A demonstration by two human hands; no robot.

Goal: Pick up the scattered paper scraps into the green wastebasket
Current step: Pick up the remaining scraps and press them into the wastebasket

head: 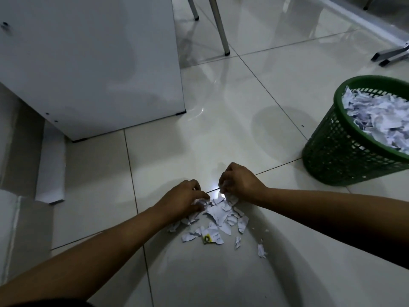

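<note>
A: Position of hands?

B: Both low on the tiled floor (pixel 221 273), at the far edge of the paper scraps (pixel 218 220). Left hand (pixel 184 201) lies knuckles-up on the pile, fingers curled into scraps. Right hand (pixel 240 183) is bunched, fingertips pinched together over the pile's top edge; white paper shows beneath them. Firm hold on either side: cannot tell.

A: Basket?

B: Green wastebasket (pixel 345 151) stands to the right, well apart from the pile, already heaped with torn paper.

A: Strays?

B: A few loose bits nearer the camera, one piece marked yellow (pixel 207 238). White cabinet (pixel 93 63) at upper left.
</note>
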